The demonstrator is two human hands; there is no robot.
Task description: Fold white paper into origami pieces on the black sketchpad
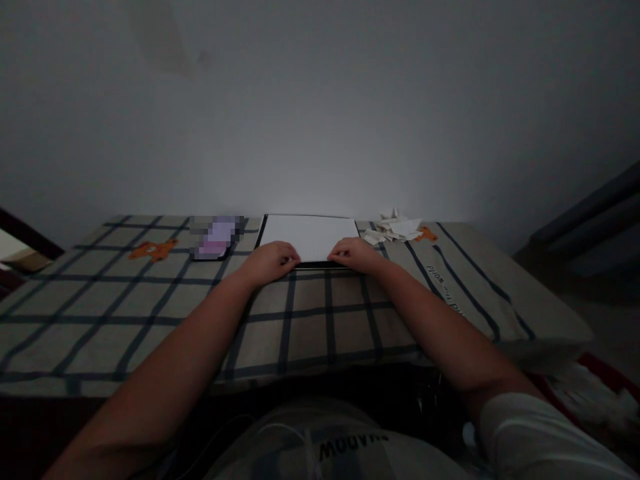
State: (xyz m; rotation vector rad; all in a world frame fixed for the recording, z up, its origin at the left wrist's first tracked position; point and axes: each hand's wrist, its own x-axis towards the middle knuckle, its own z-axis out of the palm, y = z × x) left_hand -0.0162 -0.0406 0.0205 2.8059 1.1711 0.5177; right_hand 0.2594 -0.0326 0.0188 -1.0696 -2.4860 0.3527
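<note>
A white sheet of paper [310, 237] lies flat in front of me, on a flat dark-edged thing [320, 265] whose kind I cannot make out. My left hand [274, 261] is at the sheet's near left corner, thumb and fingers pinched on the edge. At the near right corner my right hand [354, 255] pinches the paper in the same way. Both palms face down, and the fingers hide the two near corners. Close to the right hand sits a loose heap of folded or crumpled paper pieces [395, 228].
A checked tablecloth [175, 320] with orange bear figures covers the table, which stands against a pale wall [320, 120]. A phone [219, 238], partly blurred out, rests left of the paper. Dark folded fabric or furniture [590, 213] is at the far right.
</note>
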